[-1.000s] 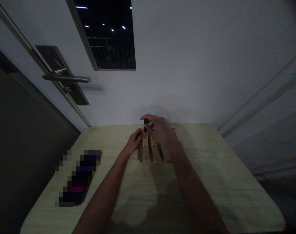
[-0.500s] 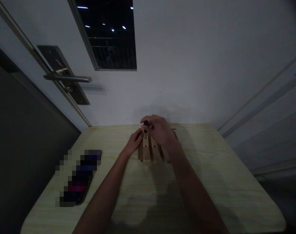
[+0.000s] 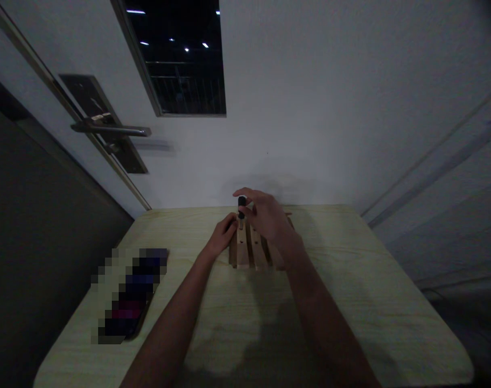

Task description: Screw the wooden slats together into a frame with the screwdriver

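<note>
Door [image 3: 310, 102], white, fills the background, with window [image 3: 184, 59] and lever handle [image 3: 112, 129] to the left. No real change there since half a second ago. Pale tabletop [image 3: 350, 258] butts up to it, also as before.

Arms reach in from the near edge, both angled toward the middle of the far part of the table. Left forearm lies low; right forearm crosses inward, wrist bent over the work.

Slatted wooden piece [image 3: 242, 256] on the table, near its far edge, between and under the hands; several light strips with dark gaps, holes along them. Not seen to shift. Phone-like device [image 3: 138, 291], masked by pixels, lies well apart to the left.

Right hand [image 3: 267, 213]: changed. Fingers sit slightly higher than half a second ago; thumb and index pinch a black-handled tool [image 3: 241, 207], index reaching across its top. Left hand [image 3: 222, 237]: same place, low, fingers gathered at the wood's left side, touching it; whether it clamps or merely rests, cannot tell.

Smallest: more of the black handle shows now, standing roughly upright, thin shaft [image 3: 241, 224] below it against the left light strip. Judgement: a shift of grip at one spot, work there still going on. Whether the tip sits in a hole is too small to tell.
</note>
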